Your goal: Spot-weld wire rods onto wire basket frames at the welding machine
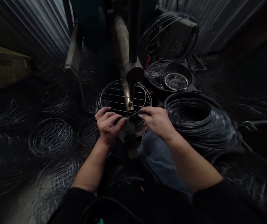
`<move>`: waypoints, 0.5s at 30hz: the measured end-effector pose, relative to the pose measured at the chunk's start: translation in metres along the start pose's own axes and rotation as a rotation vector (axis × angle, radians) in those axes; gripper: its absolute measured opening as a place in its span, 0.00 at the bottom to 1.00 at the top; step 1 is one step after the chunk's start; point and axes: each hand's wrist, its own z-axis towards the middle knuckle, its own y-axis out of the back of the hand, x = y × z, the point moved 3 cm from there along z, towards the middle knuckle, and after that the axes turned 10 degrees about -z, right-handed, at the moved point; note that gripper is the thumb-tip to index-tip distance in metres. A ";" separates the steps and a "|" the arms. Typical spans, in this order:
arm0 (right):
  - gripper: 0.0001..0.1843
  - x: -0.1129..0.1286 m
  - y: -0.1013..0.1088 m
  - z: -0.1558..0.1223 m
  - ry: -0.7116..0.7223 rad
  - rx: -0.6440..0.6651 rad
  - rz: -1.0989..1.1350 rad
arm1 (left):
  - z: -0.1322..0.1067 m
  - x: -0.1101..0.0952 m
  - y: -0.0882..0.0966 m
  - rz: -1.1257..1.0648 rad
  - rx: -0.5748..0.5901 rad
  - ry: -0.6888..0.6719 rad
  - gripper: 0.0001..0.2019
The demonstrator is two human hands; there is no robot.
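Note:
A round wire rack (114,95) with parallel crossbars lies between the electrodes of a spot welder (133,70). The upper electrode tip (131,102) comes down close to the rack's near side, above the lower arm (124,34); a small orange glint shows at the tip. My left hand (108,123) is closed on the rack's near-left rim, thumb and fingers pinching the wire. My right hand (158,119) pinches at the near-right rim, where wires cross; whether it also holds a separate piece of wire I cannot tell.
To the right sits a large coil of wire (194,118). Behind it a dark pan (152,82) holds wire rings and a small round dish (176,81) of short metal pieces. Stacked wire racks (52,137) lie on the left. A wooden board (73,49) stands left of the welder.

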 end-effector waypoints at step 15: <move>0.12 0.004 -0.036 0.015 -0.335 0.060 0.641 | 0.007 0.015 0.013 0.051 -0.008 0.001 0.09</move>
